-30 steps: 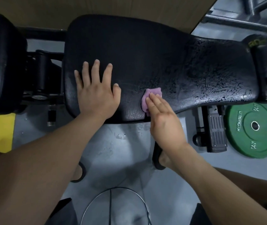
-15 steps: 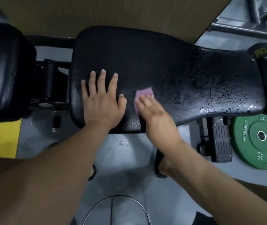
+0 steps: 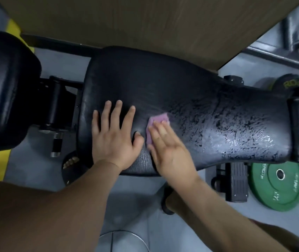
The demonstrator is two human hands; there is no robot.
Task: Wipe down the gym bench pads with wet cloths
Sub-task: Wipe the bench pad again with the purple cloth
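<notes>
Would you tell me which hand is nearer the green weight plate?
Right. The right hand, on the purple cloth, is left of the plate; the left hand lies on the pad, farther left.

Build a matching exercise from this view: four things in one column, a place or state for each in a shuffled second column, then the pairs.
Column 1
1. left hand
2. purple cloth
3. green weight plate
4. bench pad

Column 2
A. lies on the floor beside the bench
B. wet and glistening towards its right end
C. flat on the pad, fingers spread, holding nothing
D. pressed under the fingers of the right hand

Pairs: 1-C, 2-D, 3-A, 4-B
</notes>
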